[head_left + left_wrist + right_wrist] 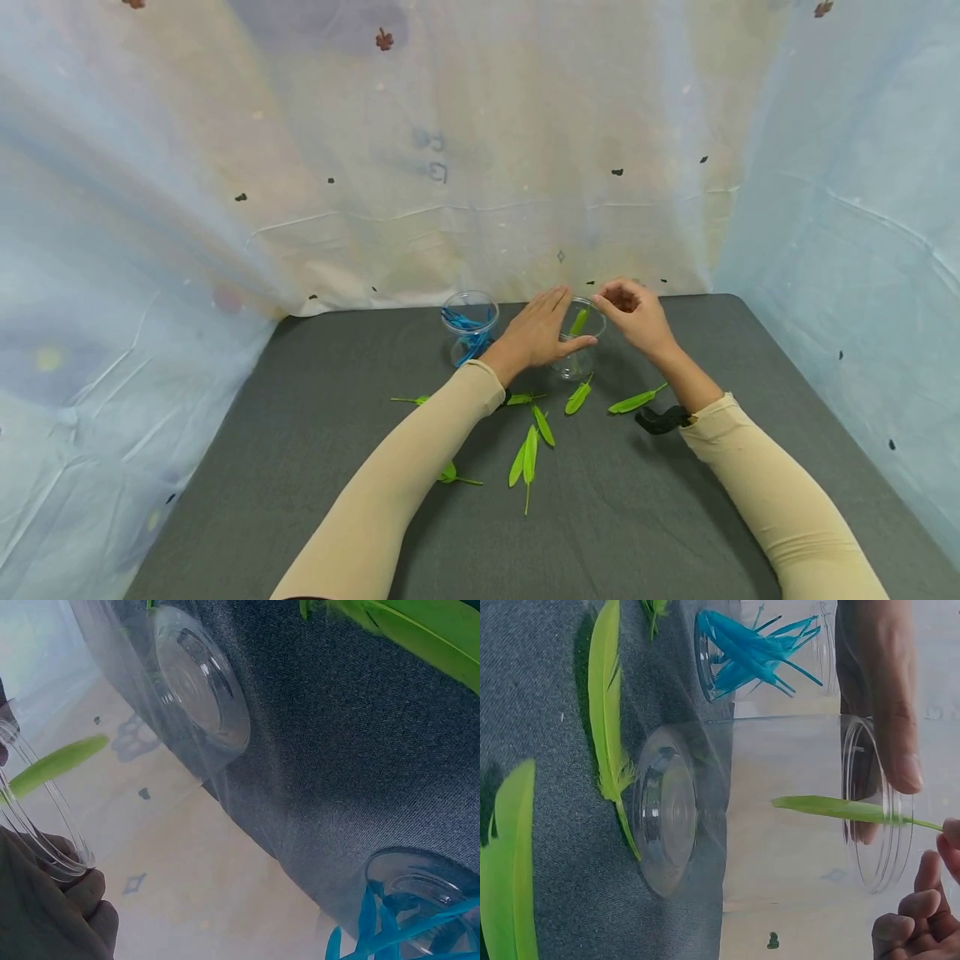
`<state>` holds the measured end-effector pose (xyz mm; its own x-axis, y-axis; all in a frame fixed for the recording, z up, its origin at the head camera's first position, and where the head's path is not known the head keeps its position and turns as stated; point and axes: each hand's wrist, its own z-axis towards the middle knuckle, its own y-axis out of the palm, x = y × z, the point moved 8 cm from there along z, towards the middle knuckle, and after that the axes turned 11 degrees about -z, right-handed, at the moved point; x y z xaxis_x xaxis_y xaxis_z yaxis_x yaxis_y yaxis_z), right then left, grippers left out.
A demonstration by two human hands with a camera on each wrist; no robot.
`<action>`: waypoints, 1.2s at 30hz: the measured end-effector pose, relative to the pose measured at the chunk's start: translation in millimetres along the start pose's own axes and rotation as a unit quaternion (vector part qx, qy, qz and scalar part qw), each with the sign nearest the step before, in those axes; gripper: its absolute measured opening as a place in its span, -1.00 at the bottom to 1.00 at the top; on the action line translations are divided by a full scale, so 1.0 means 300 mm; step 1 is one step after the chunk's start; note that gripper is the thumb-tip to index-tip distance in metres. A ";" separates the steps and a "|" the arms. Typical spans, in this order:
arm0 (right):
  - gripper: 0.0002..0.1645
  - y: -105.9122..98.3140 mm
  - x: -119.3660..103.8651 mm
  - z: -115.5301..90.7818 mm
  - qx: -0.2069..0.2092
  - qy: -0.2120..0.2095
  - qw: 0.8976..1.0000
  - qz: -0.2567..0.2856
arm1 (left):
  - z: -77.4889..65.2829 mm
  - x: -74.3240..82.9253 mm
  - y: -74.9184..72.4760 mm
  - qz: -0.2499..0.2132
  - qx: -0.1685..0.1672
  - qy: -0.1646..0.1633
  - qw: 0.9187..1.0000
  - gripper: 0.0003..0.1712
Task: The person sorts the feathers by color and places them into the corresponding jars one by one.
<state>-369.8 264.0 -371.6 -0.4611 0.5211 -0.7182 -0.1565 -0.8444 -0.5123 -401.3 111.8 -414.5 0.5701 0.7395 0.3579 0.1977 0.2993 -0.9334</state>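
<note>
A clear plastic jar [574, 367] stands upright near the table's back edge. At its rim, my left hand [536, 332] holds it, thumb along the near side and fingers on the far side. My right hand [636, 321] pinches the quill of a green feather [817, 807] between thumb and fingertips. The feather's vane hangs tip-down inside the jar, well above the bottom. Just left of it is a second clear jar [470, 292] with blue feathers [754, 656] in it, partly behind my left hand.
Several green feathers lie on the grey cloth, among them one in front of the jar [578, 397], one by my right wrist [634, 402] and a pair nearer me [530, 454]. My left forearm hides part of others [447, 473]. A patterned curtain [487, 208] hangs behind the table.
</note>
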 end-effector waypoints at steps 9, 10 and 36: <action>-0.78 0.043 0.072 0.004 -0.041 0.022 0.998 -0.051 | 0.003 -0.002 0.002 0.004 -0.004 -0.003 1.000 0.23; -0.78 0.046 0.077 0.003 -0.047 0.023 0.997 -0.057 | 0.003 -0.002 0.002 0.004 -0.004 -0.003 1.000 0.23; -0.71 -0.013 0.093 -0.034 -0.021 0.054 0.997 -0.058 | 0.006 -0.002 0.001 0.005 0.004 0.001 1.000 0.22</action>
<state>-373.3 283.1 -394.6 -0.3455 0.6272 -0.6981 -0.1661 -0.7730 -0.6123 -402.8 112.6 -415.0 0.5734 0.7416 0.3482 0.1853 0.2966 -0.9369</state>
